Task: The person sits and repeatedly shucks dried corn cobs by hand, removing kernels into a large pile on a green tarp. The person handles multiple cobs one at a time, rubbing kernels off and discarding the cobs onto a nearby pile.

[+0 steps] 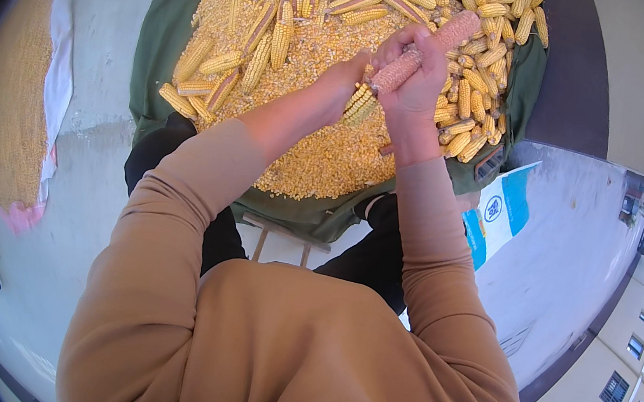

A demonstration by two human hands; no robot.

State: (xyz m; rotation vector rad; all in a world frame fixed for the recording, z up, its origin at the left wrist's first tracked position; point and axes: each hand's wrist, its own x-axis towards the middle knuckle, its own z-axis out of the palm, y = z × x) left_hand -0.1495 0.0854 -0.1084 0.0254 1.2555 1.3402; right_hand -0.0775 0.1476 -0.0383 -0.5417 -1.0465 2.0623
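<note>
A bare, pinkish corn cob (459, 29) is gripped in my right hand (420, 78), slanting from lower left to upper right. My left hand (343, 82) is closed around an ear of corn (360, 106) whose yellow kernels show below the fingers. The lower end of the cob meets the top of that ear, between my two hands. Beneath them spreads a thick layer of loose corn kernels (315, 162). Part of the ear is hidden by my left hand and wrist.
Whole and partly stripped ears of corn (281, 36) lie at left and back; a heap of ears (478, 93) is at right. A green cloth (163, 34) lies under everything. A blue-and-white sack (505, 209) is right, and grain on a sheet (17, 87) far left.
</note>
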